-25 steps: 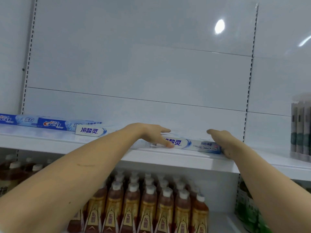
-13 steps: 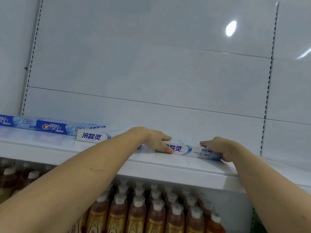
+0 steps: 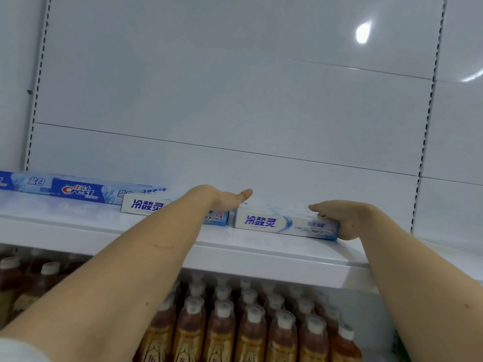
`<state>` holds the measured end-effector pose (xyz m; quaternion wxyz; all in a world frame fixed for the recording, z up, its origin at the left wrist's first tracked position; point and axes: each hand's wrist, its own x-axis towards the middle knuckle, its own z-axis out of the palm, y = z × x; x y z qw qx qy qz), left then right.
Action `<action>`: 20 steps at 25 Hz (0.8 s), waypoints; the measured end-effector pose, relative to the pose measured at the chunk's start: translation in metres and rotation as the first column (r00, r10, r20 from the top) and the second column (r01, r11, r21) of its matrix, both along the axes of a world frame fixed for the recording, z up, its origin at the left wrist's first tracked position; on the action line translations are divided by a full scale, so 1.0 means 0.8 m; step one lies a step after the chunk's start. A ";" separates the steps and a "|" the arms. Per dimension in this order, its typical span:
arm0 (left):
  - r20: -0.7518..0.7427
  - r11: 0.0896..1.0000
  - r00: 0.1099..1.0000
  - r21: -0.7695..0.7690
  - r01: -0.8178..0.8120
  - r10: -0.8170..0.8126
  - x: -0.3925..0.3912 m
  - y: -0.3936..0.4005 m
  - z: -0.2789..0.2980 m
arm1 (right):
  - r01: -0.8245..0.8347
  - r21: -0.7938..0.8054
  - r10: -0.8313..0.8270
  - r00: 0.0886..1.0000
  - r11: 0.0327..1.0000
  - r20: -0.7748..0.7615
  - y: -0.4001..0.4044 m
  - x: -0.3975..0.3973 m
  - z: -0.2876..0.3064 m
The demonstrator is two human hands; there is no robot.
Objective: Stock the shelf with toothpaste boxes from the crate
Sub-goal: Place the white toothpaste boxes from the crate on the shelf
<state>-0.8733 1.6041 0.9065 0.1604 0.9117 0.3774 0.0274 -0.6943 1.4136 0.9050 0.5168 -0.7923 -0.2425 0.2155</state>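
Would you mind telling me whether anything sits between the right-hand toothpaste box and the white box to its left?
Nothing visible does: only a narrow bare gap separates the toothpaste box from the neighbouring box, though the left hand hides the gap's back.

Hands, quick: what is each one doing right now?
Left hand: open, fingers straight, lying over the box tops.
Right hand: open, pressed against the right end of the toothpaste box on the shelf.
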 end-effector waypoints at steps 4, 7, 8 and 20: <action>-0.017 0.999 0.999 0.002 -0.034 0.034 0.000 -0.005 0.003 | -0.055 0.066 0.058 0.997 0.996 -0.046 0.013 -0.021 0.002; -0.005 0.999 1.000 -0.016 -0.029 0.029 0.004 0.000 0.001 | -0.066 0.085 0.076 0.991 0.994 -0.113 0.012 -0.019 -0.001; -0.006 0.999 1.000 -0.021 -0.027 0.027 0.005 0.001 0.000 | -0.067 0.079 0.075 0.991 0.995 -0.109 0.012 -0.018 -0.002; -0.144 0.987 0.985 0.142 -0.079 0.099 0.015 0.012 0.029 | 0.212 -0.236 -0.076 0.875 0.948 0.478 0.017 0.019 0.054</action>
